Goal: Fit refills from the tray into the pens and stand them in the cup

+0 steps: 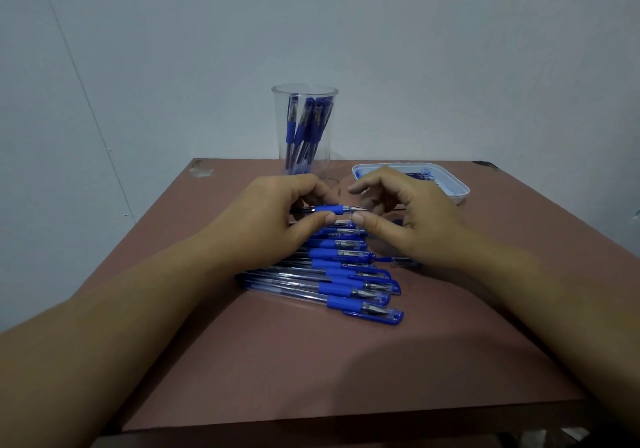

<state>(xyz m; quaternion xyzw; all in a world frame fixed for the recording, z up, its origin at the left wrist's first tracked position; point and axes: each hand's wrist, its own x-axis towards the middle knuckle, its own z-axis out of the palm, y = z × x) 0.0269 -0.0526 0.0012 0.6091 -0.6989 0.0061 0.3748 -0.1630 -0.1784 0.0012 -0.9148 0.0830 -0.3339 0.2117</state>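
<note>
Item: pen-refilling job, part done. Cup (pixel 330 156): clear, upright at the far middle of the surface (pixel 311 361), holding several finished blue pens (pixel 304 125) stood on end; this share of the work counts as complete. Tray (pixel 460 189): white, shallow, to the right of the cup, with a few blue refills (pixel 420 174) showing at its far side, partly hidden behind the right hand; their number cannot be told. Row of pens (pixel 346 288): roughly nine, capped, lying side by side between the forearms, tips to the right; whether they already carry refills cannot be told, but none is yet in the cup. Pen in work (pixel 329 208): held level above the far end of the row, uncapped, tip to the right. Left hand (pixel 277 212): pinching that pen near its blue grip. Right hand (pixel 415 215): fingers loosely curved around the tip, not seen to grip anything. Judgement: under half done; most pens remain outstanding.
</note>
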